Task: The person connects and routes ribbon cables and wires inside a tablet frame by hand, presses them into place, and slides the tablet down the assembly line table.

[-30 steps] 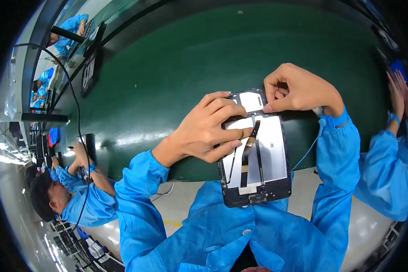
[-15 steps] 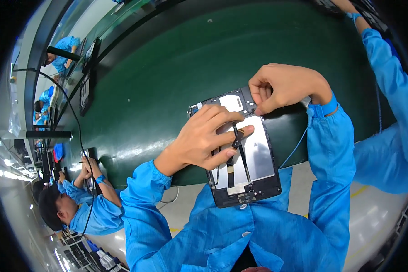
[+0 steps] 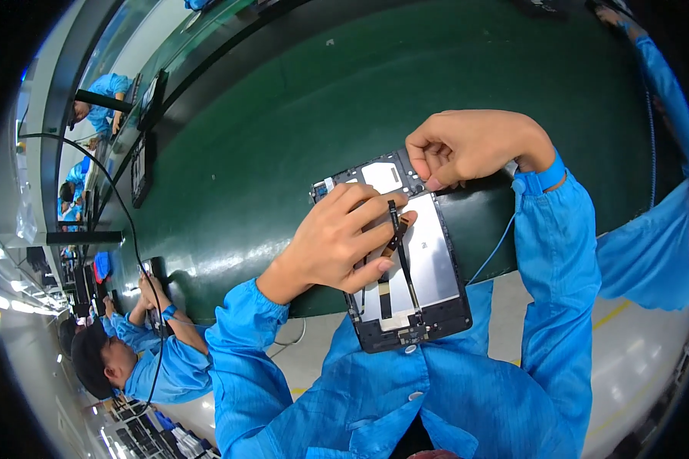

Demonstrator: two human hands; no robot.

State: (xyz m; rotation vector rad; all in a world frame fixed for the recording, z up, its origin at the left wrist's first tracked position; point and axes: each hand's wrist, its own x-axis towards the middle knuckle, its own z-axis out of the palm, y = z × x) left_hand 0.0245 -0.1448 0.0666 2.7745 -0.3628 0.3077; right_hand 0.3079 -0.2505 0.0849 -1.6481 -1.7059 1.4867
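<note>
An opened tablet lies tilted at the near edge of the table, its silver inner plate and black frame showing. My left hand rests over its left side, fingers bent around dark flex cables that rise off the plate. The cable ends poke out between thumb and fingers. At the tablet's upper right corner, my right hand is closed in a pinch, thumb and fingertips against the frame. Whatever sits between those fingertips is hidden. A blue wrist strap with a cord circles my right wrist.
The dark green table spreads beyond the tablet. At the left, a co-worker in blue handles a device at the table edge. Another person's blue sleeve reaches in at the far right. A black cable hangs at the left.
The tablet and both hands appear slightly farther left. My right hand keeps its pinch at the corner while its fingers shift a little. The neighbour's arm on the right has moved outward.
</note>
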